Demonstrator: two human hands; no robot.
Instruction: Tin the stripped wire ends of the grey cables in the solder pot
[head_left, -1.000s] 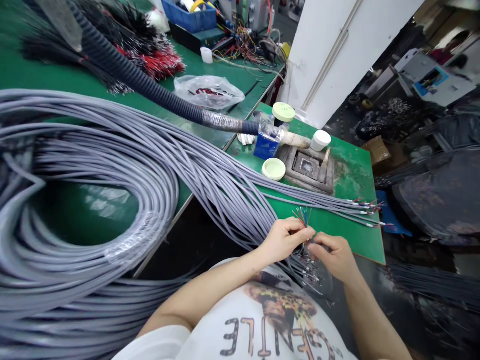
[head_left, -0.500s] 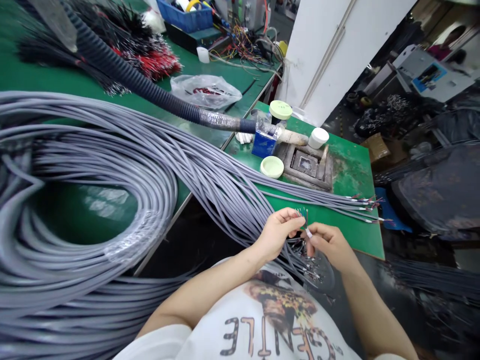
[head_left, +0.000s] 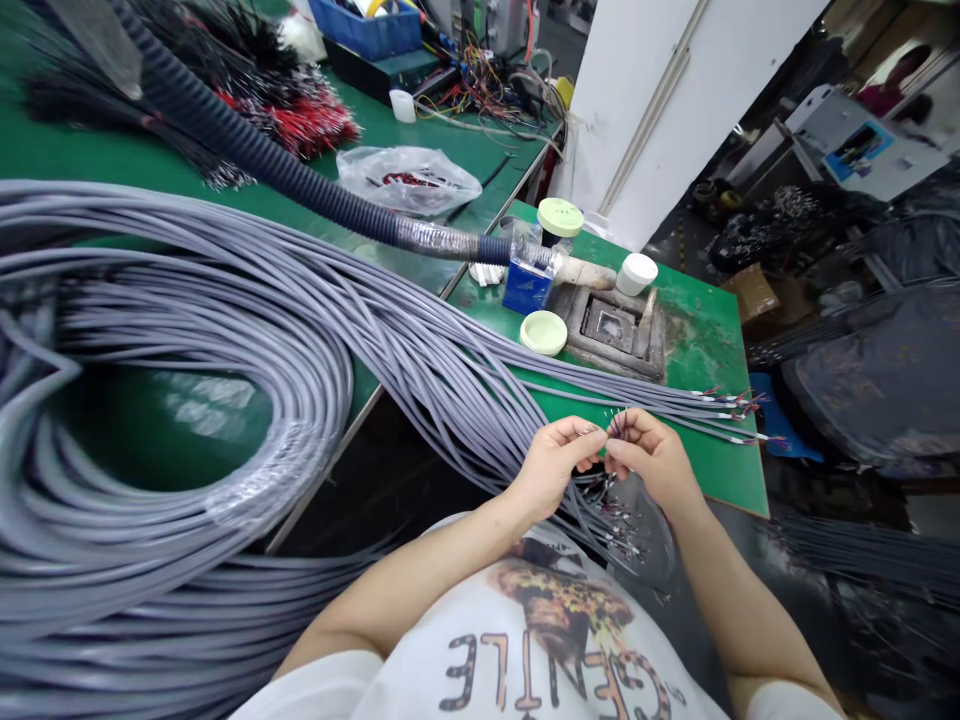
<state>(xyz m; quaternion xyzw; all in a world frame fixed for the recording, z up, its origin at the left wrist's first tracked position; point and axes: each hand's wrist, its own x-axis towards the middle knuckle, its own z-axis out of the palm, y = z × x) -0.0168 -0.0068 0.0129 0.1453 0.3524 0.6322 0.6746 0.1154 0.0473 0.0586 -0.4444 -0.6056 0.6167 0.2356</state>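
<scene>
Head cam, looking fwd & down: my L hand (head_left: pixel 553 470) and R hand (head_left: pixel 649 458) close together, just off the edge of the green bench mat (head_left: pixel 712 470), fingers curled in, not spread. R fingertips (head_left: pixel 628 422) pinch a small fan of thin coloured wire cores (head_left: pixel 616 424) poking up from a cable end. L fingertips (head_left: pixel 592 430) are right next to them; can't tell if they're gripping the cores, too small to see.

Big bundle of gray sheathed cables (head_left: pixel 247 300) lies in a coil on the bench to my left, runs across to the mat. Stripped cable ends (head_left: pixel 727 408) lie fanned on the mat to my R. More ends w/ small metal tips (head_left: pixel 619 530) hang just below my hands.

Past the cables: square metal solder pot (head_left: pixel 611 325), blue-labelled bottle (head_left: pixel 527 287), green lid (head_left: pixel 543 333), white-lidded tub (head_left: pixel 637 273). Black corrugated conduit (head_left: pixel 255 170) crosses the next bench, by a plastic bag (head_left: pixel 409 180) & red/black wire bunches (head_left: pixel 315 125).
</scene>
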